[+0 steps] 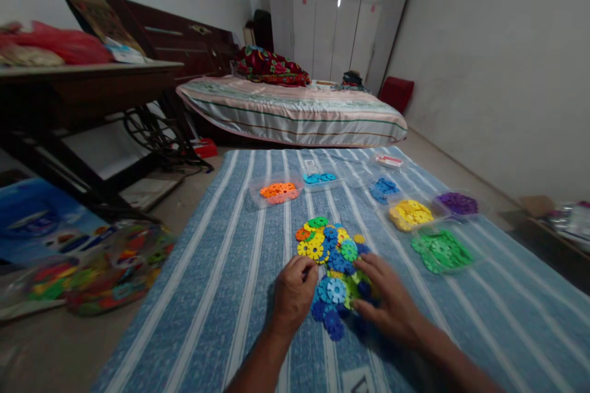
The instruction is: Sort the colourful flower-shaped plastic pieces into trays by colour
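Your left hand (295, 288) curls, contents unclear; your right hand (391, 301) spreads over one multicoloured pile of notched plastic discs (336, 290); six clear plastic tubs (255, 188) hold more.

Left fingers (302, 264) curled, right fingers (375, 265) spread, 2 forearms (263, 353) outstretched.

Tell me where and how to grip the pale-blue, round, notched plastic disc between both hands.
Pinch the pale-blue disc by opposite sides of its rim, probably from above: it lies broad face up on the heap of multicoloured plastic discs, its thin edge seemingly exposed.
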`<state>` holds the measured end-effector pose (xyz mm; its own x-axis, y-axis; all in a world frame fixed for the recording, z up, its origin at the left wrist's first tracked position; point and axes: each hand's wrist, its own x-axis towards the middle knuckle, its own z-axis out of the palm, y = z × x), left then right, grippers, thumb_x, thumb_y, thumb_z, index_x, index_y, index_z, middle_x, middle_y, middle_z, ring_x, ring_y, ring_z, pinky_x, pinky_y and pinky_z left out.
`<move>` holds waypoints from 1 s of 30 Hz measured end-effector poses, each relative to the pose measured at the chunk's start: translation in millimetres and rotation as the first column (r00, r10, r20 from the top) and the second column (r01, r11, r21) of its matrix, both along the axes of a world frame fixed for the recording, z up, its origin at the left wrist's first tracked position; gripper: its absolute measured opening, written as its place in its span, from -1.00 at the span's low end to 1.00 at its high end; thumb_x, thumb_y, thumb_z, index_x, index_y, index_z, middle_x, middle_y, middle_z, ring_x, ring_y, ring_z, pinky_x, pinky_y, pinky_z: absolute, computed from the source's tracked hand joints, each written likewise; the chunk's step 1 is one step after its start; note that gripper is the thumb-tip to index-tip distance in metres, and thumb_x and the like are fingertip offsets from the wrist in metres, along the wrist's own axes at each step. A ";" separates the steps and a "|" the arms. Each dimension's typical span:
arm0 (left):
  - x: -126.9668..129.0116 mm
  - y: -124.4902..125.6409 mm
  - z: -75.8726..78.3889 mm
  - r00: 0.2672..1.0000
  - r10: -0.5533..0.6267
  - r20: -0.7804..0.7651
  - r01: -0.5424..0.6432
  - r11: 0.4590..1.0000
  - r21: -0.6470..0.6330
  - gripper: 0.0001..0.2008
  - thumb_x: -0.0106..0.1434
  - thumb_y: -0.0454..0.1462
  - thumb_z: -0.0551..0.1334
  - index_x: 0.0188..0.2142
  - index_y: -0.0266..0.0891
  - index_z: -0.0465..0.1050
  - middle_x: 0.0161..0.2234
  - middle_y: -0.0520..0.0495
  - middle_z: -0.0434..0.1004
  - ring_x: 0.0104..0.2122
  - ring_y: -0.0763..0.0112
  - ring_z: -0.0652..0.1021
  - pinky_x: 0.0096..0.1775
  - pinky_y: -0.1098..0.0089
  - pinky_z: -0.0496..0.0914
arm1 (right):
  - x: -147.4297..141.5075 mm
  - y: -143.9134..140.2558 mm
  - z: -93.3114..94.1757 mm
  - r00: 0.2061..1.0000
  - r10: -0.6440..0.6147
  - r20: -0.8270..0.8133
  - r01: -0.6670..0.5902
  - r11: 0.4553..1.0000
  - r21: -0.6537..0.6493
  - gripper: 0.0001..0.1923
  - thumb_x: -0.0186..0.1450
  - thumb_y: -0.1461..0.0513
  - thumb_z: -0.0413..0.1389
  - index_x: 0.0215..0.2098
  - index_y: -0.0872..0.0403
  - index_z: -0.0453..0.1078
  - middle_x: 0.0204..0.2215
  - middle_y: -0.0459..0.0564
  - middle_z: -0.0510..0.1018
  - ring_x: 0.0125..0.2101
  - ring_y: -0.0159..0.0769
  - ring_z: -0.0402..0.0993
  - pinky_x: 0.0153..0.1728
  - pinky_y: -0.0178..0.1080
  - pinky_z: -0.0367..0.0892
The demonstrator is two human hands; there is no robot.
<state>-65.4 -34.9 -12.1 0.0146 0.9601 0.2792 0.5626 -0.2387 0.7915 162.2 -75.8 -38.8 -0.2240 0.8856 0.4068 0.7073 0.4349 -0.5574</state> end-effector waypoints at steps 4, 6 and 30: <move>0.4 0.3 0.8 1.000 -0.004 -0.005 0.004 1.000 -0.002 -0.80 0.24 -0.28 0.10 -0.46 -0.19 0.44 -0.41 0.00 0.49 -0.38 0.43 0.53 -0.30 0.46 0.40 | 8.8 -47.6 -9.5 0.975 0.010 0.220 -0.014 1.000 0.020 -0.12 0.18 -0.12 0.21 0.37 -0.05 0.09 0.32 0.18 0.18 0.28 0.24 0.08 0.14 0.26 0.22; 0.6 0.2 2.1 1.000 -0.005 -0.002 0.005 1.000 -0.004 -0.80 0.24 -0.27 0.10 -0.46 -0.19 0.45 -0.41 0.00 0.50 -0.37 0.43 0.54 -0.30 0.46 0.40 | 9.3 -53.9 -11.1 0.960 -0.015 0.278 0.004 0.999 0.039 -0.14 0.22 -0.10 0.18 0.38 -0.03 0.04 0.31 0.19 0.18 0.28 0.22 0.08 0.14 0.26 0.22; -2.0 3.8 1.2 0.999 0.016 0.039 -0.015 1.000 -0.022 -0.82 0.22 -0.21 0.14 -0.43 -0.17 0.48 -0.38 0.00 0.53 -0.33 0.40 0.56 -0.26 0.43 0.44 | -45.0 3.9 12.8 0.928 0.278 0.250 -0.350 0.881 0.318 -0.42 0.29 -0.15 0.06 0.07 0.07 0.34 0.12 0.23 0.40 0.19 0.07 0.22 0.17 0.16 0.16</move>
<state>-67.4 -31.1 -10.9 -0.0108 0.9660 0.2582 0.5348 -0.2126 0.8178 117.2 -71.9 -26.1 -0.5711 0.5627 0.5977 0.5774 0.7929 -0.1947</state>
